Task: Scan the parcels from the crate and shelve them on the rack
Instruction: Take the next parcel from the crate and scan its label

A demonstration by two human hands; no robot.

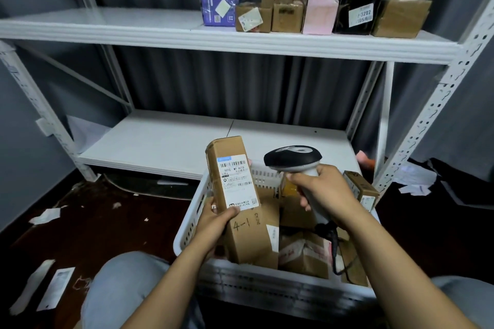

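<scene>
Fingers [230,212] of the left hand [216,219] are curled round the lower part of a long brown parcel [235,184], with the thumb pressed on the front face at the bottom edge of its white shipping label [236,181]. The parcel stands nearly upright, leaning slightly left, above the near-left part of the white slatted crate [187,227], and "4-1" is handwritten below the label. The right hand [324,189] is wrapped round the grip of a handheld scanner [292,159], fingers closed tight on it. The scanner's dark head sits just beside the parcel's upper right edge and points left toward it. Its black cable [334,248] drops down into the crate. More brown cardboard parcels [304,254] lie packed in the crate, and one small box [361,189] is tilted against its far right rim. Behind the crate stands the white metal rack [213,40]. Its upper shelf carries a row of parcels toward the right: a purple box [217,6], several small brown boxes [287,17], a pink one [319,14], a black one [355,14] with a white tag, and a larger brown one [401,17]. The lower shelf [160,141] lies just behind the crate. Paper scraps [46,215] are scattered over the dark floor at left, and a grey curtain [213,83] hangs behind the rack.
</scene>
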